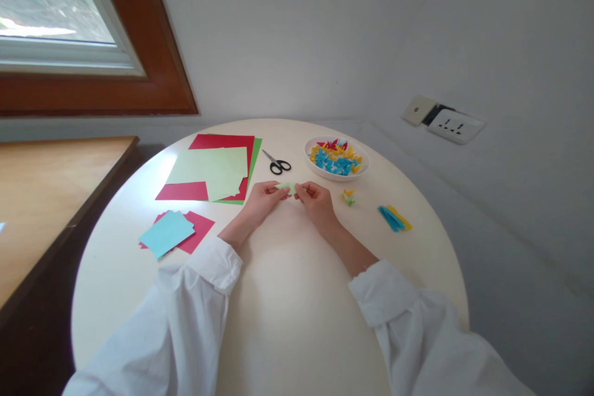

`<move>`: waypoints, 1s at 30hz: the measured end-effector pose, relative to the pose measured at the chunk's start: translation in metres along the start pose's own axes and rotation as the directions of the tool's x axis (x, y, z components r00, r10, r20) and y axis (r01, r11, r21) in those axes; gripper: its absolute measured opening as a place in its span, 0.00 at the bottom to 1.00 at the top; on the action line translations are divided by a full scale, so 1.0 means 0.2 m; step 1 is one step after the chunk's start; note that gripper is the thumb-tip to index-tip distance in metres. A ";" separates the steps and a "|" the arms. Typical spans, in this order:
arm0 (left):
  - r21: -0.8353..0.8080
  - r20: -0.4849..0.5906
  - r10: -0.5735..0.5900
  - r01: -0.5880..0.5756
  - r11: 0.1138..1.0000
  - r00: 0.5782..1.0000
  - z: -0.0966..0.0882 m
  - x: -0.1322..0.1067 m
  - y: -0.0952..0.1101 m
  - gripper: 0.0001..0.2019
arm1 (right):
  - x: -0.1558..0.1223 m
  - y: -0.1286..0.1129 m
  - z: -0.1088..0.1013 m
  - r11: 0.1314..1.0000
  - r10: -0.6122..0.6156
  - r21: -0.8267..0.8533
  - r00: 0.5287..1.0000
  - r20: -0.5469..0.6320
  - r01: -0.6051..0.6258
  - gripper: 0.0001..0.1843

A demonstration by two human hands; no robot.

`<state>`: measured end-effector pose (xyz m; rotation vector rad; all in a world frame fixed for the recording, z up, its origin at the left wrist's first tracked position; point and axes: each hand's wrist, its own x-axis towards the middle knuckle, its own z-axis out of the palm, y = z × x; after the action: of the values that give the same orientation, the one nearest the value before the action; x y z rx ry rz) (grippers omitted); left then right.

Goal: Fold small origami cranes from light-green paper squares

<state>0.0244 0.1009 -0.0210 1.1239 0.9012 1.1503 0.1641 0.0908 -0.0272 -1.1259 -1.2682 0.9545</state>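
Note:
A small piece of pale green paper [291, 186] is pinched between both my hands, above the middle of the table. My left hand [264, 201] grips its left end, and my right hand [316, 201] its right end. The fingertips cover part of it, so its exact folds cannot be made out. Just beyond my hands lie black-handled scissors [277, 164], blades toward the upper left. To the right of my right hand sit small folded paper pieces [348, 197] in yellow and green. Behind those stands a white dish [315, 170] holding many blue, yellow and red folded papers.
Large red, green and pale green sheets [211, 167] lie at the back left of the round white table [297, 322]. Nearer are blue and red paper squares [167, 232]. Blue and yellow strips [393, 218] rest at the right. Walls border the table behind and right.

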 end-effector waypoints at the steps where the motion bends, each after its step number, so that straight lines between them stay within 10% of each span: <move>1: -0.003 0.001 0.004 -0.004 1.000 1.000 0.00 0.00 0.00 0.15 | 0.00 -0.01 0.00 1.000 -0.003 0.011 1.000 -0.006 0.003 0.18; 30: -0.253 -0.131 -0.050 0.015 0.967 0.990 0.03 -0.04 0.02 0.18 | -0.04 -0.04 0.01 0.986 -0.106 0.132 0.994 0.001 0.105 0.14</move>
<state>0.0272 0.0927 -0.0161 0.8287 0.8472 1.2870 0.1610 0.0806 -0.0211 -0.9433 -1.2405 0.9501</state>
